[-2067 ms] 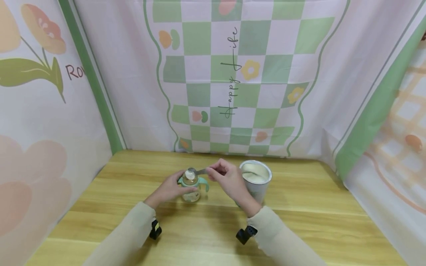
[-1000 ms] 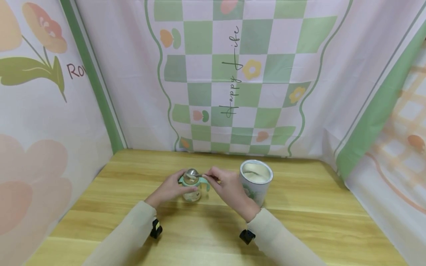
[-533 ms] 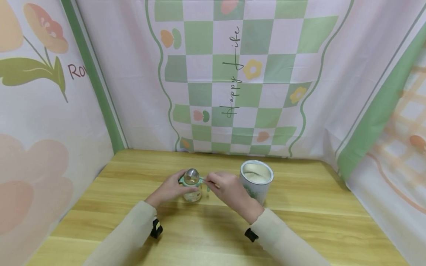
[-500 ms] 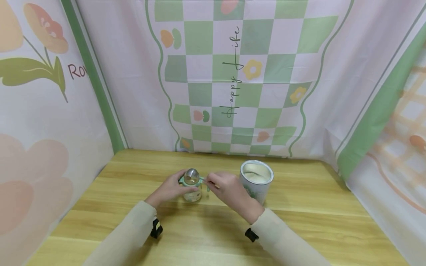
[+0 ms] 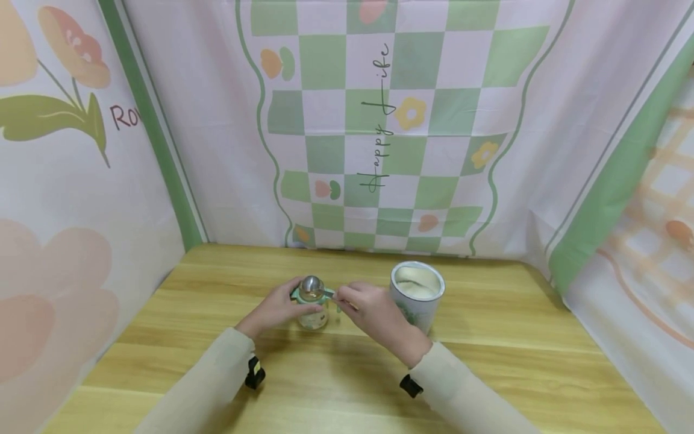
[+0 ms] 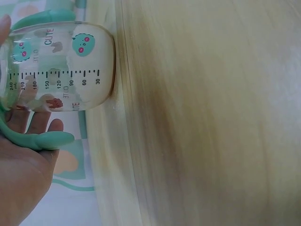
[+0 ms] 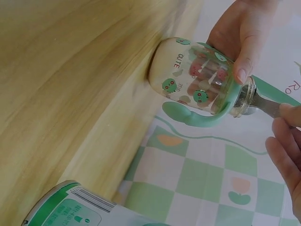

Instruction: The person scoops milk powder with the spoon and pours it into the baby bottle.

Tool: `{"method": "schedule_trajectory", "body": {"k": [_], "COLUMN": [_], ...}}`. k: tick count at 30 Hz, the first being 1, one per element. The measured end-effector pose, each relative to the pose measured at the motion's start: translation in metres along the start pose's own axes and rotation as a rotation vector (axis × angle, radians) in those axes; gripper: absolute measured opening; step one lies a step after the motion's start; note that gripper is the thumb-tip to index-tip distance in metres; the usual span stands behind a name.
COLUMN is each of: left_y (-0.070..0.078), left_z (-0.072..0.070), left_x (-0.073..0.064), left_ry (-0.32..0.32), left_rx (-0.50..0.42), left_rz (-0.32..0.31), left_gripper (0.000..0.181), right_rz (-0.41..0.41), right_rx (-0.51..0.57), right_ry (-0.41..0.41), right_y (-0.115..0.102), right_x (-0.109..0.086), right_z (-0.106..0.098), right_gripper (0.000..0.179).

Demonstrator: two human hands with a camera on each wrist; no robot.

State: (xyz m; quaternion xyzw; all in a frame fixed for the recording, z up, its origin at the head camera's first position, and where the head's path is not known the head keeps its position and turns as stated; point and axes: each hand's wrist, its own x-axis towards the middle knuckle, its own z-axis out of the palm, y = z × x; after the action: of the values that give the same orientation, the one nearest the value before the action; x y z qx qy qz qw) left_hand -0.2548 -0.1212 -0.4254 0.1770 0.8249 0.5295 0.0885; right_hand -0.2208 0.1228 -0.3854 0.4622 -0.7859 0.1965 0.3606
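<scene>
A clear baby bottle (image 7: 188,87) with green handles and a printed scale stands upright on the table. My left hand (image 5: 278,308) holds it round the upper part, thumb in front. In the left wrist view, pale powder shows near the base of the bottle (image 6: 70,66). My right hand (image 5: 374,313) pinches the handle of a metal spoon (image 5: 311,283). The spoon's bowl lies upside down at the bottle's mouth, rounded back upward. In the right wrist view, the fingers (image 7: 284,146) grip the spoon handle (image 7: 265,106) beside the neck.
An uncovered tin (image 5: 414,313) of cream-coloured powder stands just right of my right hand; its printed side shows in the right wrist view. The wooden table (image 5: 325,386) ends at a hanging patterned cloth (image 5: 374,150) behind. More cloth hangs at both sides.
White powder lay in the spoon at first; the spoon has since been turned over at the bottle's mouth, its back now upward. My right hand rolled and dropped slightly. The left hand stayed put.
</scene>
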Motion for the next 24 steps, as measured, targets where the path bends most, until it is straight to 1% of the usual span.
{"method": "schedule_trajectory", "body": {"k": [8, 12, 14, 17, 20, 22, 24], "left_y": [0.0016, 0.0014, 0.0014, 0.0008, -0.0002, -0.0004, -0.0009], "left_z": [0.0003, 0.0004, 0.0005, 0.0002, 0.0001, -0.0002, -0.0004], "left_x": [-0.0012, -0.0013, -0.0014, -0.0014, -0.0004, -0.0002, -0.0002], "left_ry": [0.010, 0.008, 0.008, 0.005, 0.001, 0.006, 0.012], "left_rx": [-0.016, -0.021, -0.020, -0.026, -0.021, -0.011, 0.002], "left_rz": [0.013, 0.004, -0.001, -0.008, -0.011, -0.013, -0.017], "left_gripper": [0.073, 0.075, 0.075, 0.076, 0.075, 0.073, 0.072], "right_rz": [-0.015, -0.013, -0.006, 0.010, 0.040, 0.076, 0.120], "right_rx": [-0.003, 0.003, 0.008, 0.019, 0.054, 0.090, 0.126], "right_ry": [0.040, 0.044, 0.040, 0.037, 0.038, 0.038, 0.039], "right_y": [0.0011, 0.0016, 0.0015, 0.0013, 0.0018, 0.0021, 0.0023], "right_x": [-0.0017, -0.0018, -0.0015, -0.0005, -0.0002, 0.0003, 0.0011], "right_z": [0.0022, 0.0030, 0.0029, 0.0025, 0.0023, 0.0021, 0.0015], "right_gripper": [0.020, 0.010, 0.010, 0.008, 0.015, 0.017, 0.012]}}
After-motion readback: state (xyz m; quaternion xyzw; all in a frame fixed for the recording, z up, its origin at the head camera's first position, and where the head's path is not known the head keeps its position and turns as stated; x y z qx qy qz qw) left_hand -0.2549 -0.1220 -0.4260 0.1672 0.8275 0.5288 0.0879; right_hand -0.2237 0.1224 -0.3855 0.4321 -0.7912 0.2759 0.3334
